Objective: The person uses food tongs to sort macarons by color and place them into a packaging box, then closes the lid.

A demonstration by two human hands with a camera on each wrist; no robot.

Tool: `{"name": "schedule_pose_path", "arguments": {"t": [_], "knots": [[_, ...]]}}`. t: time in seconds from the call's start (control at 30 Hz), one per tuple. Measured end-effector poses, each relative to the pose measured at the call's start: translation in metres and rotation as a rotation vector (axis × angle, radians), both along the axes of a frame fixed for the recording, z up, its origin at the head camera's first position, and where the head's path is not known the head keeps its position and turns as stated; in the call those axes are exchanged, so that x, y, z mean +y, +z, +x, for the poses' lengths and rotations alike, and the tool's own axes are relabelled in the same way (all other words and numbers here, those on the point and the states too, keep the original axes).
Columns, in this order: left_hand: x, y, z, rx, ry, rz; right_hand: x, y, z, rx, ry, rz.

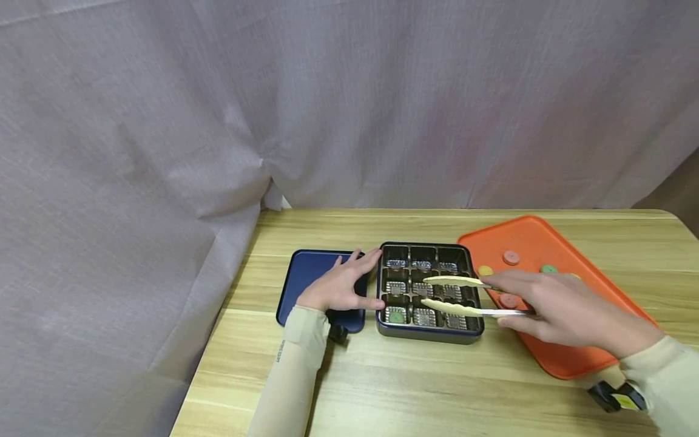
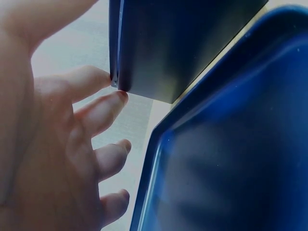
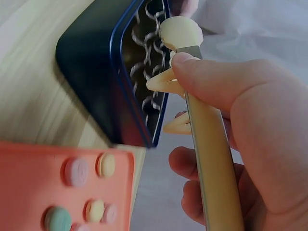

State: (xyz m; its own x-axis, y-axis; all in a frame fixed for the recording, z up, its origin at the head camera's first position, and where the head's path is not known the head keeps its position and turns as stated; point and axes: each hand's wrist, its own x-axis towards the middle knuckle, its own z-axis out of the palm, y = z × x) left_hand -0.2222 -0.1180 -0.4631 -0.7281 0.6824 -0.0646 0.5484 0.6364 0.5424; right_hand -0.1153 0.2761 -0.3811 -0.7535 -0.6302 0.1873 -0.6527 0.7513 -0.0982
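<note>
A dark blue box (image 1: 428, 335) with a divided black insert stands on the table, and a green macaron (image 1: 397, 317) lies in its front-left compartment. My left hand (image 1: 340, 286) is spread at the box's left side, thumb and fingertips touching its edge. Gripped in my right hand (image 1: 573, 308) is a pair of tongs (image 1: 450, 308) with cream-coloured tips. The tips are apart above the box's middle and front rows, and I see nothing held between them. In the right wrist view, the thumb presses along one arm of the tongs (image 3: 211, 159).
An orange tray (image 1: 573, 366) lies right of the box, partly under my right hand. It carries several macarons, including pink ones (image 1: 511, 257) and a green one (image 1: 548, 268). The blue lid (image 1: 306, 282) lies at the left, partly beneath my left hand. A grey curtain (image 1: 349, 121) hangs behind.
</note>
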Motion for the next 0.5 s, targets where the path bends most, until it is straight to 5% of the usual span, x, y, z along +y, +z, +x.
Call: {"name": "schedule_pose_path", "arguments": {"t": [0.5], "knots": [[-0.002,-0.001,-0.001,0.005,0.005,0.000,0.053,-0.005,0.014,0.003,-0.097,-0.091]]}}
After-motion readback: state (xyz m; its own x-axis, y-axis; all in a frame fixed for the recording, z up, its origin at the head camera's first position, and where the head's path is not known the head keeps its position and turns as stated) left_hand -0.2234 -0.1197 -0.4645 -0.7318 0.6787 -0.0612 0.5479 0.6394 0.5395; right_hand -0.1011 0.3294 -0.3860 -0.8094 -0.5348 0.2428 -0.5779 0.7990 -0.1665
